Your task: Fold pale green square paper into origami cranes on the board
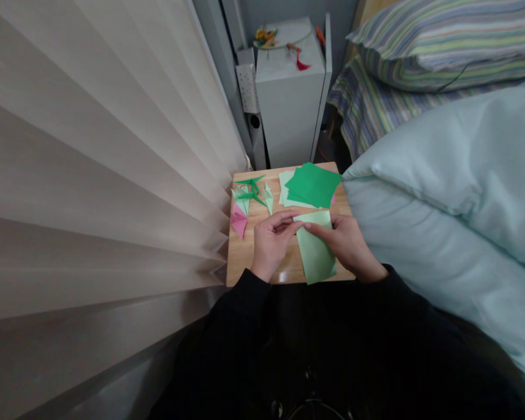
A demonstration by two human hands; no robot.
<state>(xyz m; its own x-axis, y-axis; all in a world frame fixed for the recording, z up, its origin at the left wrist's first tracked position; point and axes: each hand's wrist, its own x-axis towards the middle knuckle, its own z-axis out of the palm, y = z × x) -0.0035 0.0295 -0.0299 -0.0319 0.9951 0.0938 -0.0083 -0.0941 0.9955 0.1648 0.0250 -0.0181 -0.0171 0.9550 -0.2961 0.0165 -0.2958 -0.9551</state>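
Observation:
A light green sheet of origami paper [317,256] is held between my hands above the small wooden table [240,265]. It looks like a tall rectangle, tilted slightly, its lower end reaching past the table's front edge. My left hand [273,242] pinches its left edge near the top. With the thumb lying across the front, my right hand [347,242] grips the right side; its other fingers are partly hidden behind the paper. Just beyond lies a stack of dark green paper [315,185] over light green sheets [285,189].
Folded paper pieces lie at the table's left: dark green ones [254,185], a light green one [268,198] and a pink one [238,221]. A pleated curtain [114,175] borders the left, a bed with a pale blue quilt [441,192] the right. A white cabinet [289,111] stands behind.

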